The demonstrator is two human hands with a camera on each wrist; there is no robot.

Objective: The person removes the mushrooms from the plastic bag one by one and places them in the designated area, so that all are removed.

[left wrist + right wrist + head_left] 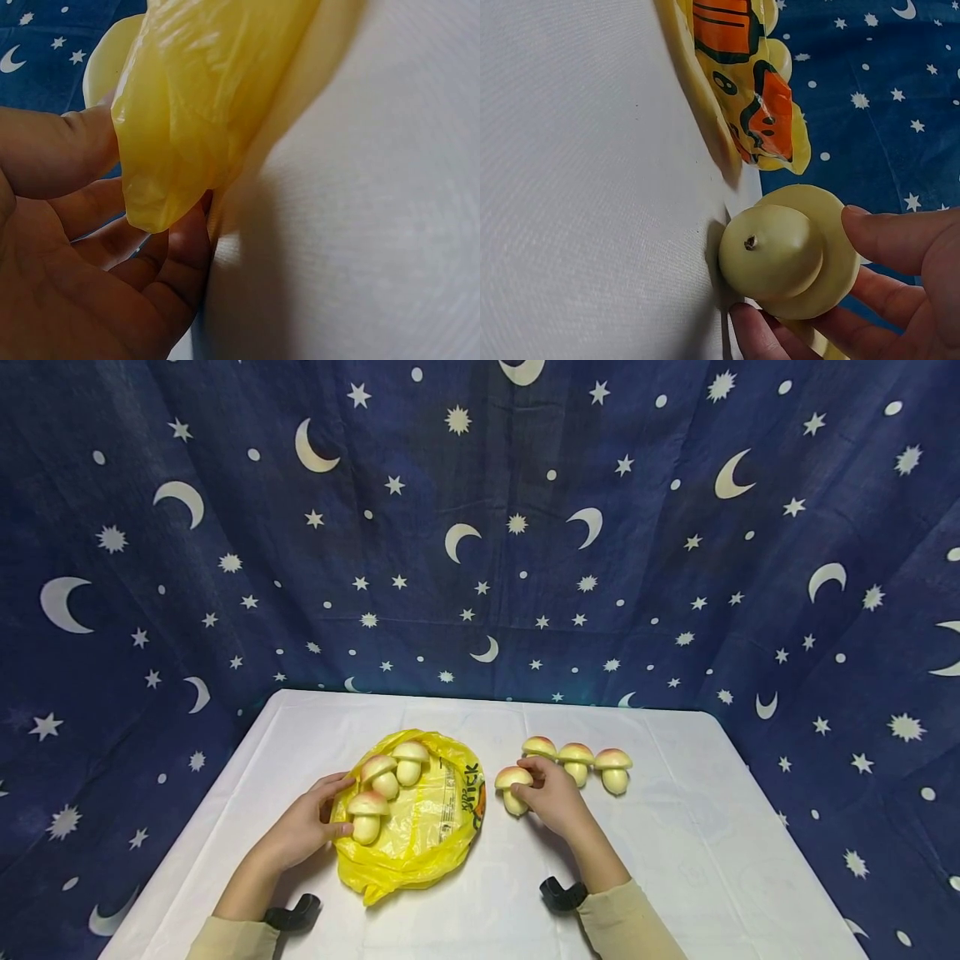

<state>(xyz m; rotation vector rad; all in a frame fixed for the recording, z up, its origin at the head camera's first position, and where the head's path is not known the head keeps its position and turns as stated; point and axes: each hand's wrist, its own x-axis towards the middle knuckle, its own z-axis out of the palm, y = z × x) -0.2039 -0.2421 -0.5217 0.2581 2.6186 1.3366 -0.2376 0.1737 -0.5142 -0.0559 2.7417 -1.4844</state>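
Observation:
A yellow plastic bag (408,868) lies with its mouth spread wide, and three toy mushrooms, one of them a red-tinged mushroom (367,817), sit inside at its left and back. My left hand (303,822) grips the bag's left rim, thumb at the front; the left wrist view shows the thumb (56,150) against the folded plastic. To the right of the bag, my right hand (557,797) pinches a cream toy mushroom (772,251) by its cap. Its rounded stem end faces the right wrist camera, close over the white cloth.
Behind and right of my right hand, three more toy mushrooms stand in a row, the rightmost mushroom (613,771) in full view. A white cloth (712,860) covers the table. A dark blue curtain (480,527) with moons and stars hangs around the back and sides.

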